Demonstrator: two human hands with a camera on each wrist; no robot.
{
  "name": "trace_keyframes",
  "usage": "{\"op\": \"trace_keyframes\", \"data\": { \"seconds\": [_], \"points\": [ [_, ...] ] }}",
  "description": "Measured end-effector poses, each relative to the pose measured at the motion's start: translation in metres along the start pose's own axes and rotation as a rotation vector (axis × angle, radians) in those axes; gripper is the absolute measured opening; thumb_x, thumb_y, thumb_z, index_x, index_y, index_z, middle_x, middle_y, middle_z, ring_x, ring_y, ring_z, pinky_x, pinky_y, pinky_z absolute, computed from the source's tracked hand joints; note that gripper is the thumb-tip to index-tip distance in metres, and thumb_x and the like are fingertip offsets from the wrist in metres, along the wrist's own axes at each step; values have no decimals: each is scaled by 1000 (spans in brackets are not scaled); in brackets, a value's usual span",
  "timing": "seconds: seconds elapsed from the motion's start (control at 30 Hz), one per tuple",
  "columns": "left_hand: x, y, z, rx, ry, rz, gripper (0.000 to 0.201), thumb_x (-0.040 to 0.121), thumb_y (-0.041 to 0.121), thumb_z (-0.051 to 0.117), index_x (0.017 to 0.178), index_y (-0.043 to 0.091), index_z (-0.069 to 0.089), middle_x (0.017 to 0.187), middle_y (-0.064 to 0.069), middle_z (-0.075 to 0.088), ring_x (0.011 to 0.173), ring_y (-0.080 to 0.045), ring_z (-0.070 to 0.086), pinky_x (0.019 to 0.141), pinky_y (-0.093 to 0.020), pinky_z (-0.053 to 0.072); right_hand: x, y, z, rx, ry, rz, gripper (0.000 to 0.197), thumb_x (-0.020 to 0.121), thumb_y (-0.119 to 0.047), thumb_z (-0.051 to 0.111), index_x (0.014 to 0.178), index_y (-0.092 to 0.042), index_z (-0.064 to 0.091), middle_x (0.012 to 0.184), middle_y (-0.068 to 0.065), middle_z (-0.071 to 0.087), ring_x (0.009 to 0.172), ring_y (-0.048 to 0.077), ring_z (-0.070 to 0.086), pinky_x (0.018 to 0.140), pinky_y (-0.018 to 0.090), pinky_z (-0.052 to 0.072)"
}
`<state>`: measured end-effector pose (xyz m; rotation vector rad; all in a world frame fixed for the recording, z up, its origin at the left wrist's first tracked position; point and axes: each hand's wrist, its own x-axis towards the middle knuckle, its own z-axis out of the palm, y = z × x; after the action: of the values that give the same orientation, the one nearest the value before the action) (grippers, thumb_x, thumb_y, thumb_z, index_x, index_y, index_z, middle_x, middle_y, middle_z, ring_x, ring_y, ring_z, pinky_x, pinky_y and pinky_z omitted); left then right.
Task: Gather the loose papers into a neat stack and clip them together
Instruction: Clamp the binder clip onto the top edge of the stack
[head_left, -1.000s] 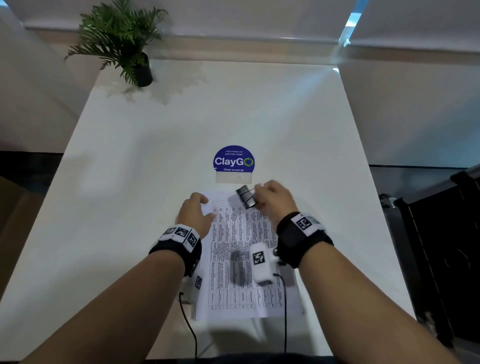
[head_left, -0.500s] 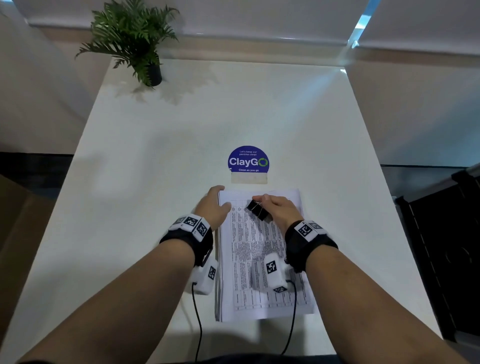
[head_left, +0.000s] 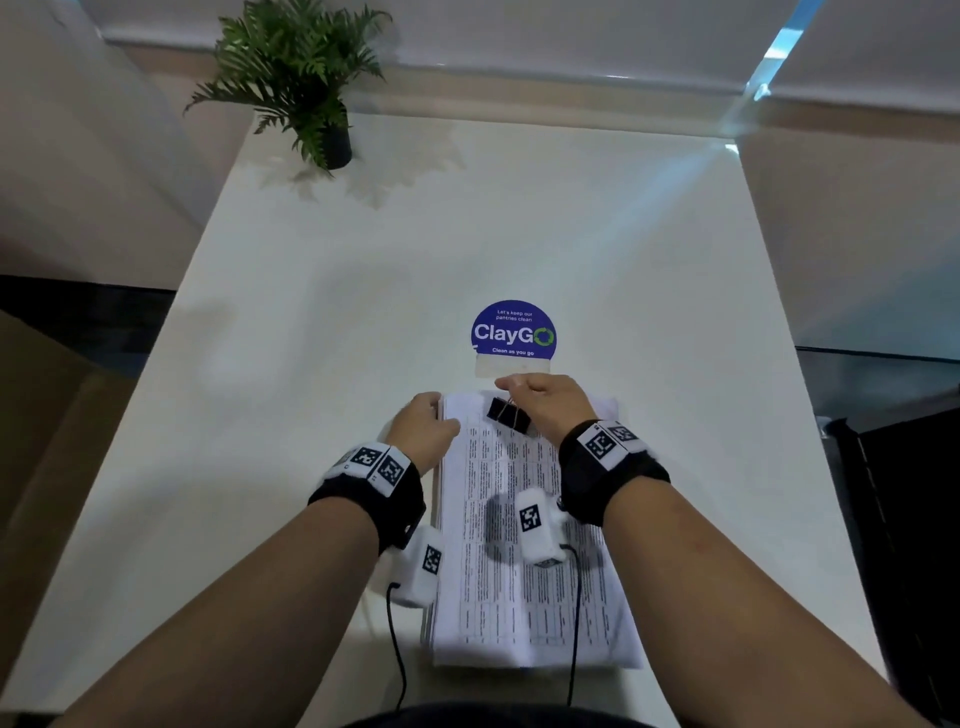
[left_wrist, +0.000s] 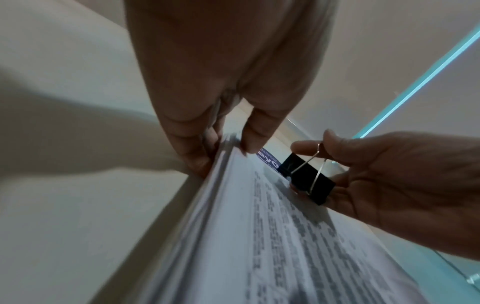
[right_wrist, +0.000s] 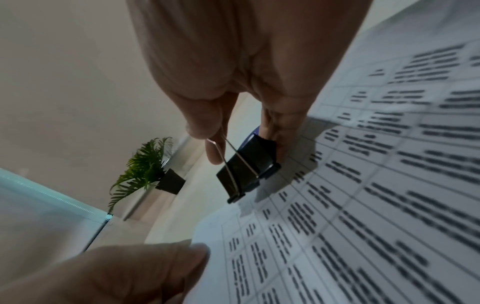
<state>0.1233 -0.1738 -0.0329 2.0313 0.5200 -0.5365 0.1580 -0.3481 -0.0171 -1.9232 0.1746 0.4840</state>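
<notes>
A stack of printed papers lies on the white table in front of me. My left hand pinches its far left corner, thumb on top and fingers at the side edge of the sheets. My right hand holds a black binder clip by its wire handles, just above the top edge of the papers. In the right wrist view the clip hangs tilted between thumb and fingers. The left wrist view shows the clip close to the page.
A blue round ClayGo sticker sits on the table just beyond the papers. A small potted fern stands at the far left corner. A dark object stands beside the table's right edge. Wrist camera cables trail toward me.
The paper stack has been squared up and now lies straight. My right hand has carried the clip toward the far edge of the stack. My left hand keeps hold of the corner.
</notes>
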Motion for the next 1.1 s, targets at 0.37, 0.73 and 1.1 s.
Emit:
{"op": "trace_keyframes", "data": {
  "seconds": [0.37,0.73,1.1],
  "points": [
    [-8,-3,11,-226,208,-66,21,77,7,68,88,25,66,94,-3,75,87,-24,71,85,-46,57,27,-23,10,-148,-23,-259,26,92,-11,55,111,-18,70,98,-3,61,93,6,53,88,18,39],
    [-22,-7,16,-306,266,19,25,82,2,66,99,19,62,92,1,71,87,-20,69,83,-35,56,38,-37,18,-154,-4,-287,28,88,-3,54,99,-19,75,98,4,54,97,19,58,92,28,46],
    [-26,-8,16,-327,267,45,25,83,0,65,104,14,62,97,-4,71,89,-21,69,87,-41,56,38,-42,22,-148,-37,-240,30,85,4,51,90,-13,76,94,4,57,92,26,64,92,37,50]
  ]
}}
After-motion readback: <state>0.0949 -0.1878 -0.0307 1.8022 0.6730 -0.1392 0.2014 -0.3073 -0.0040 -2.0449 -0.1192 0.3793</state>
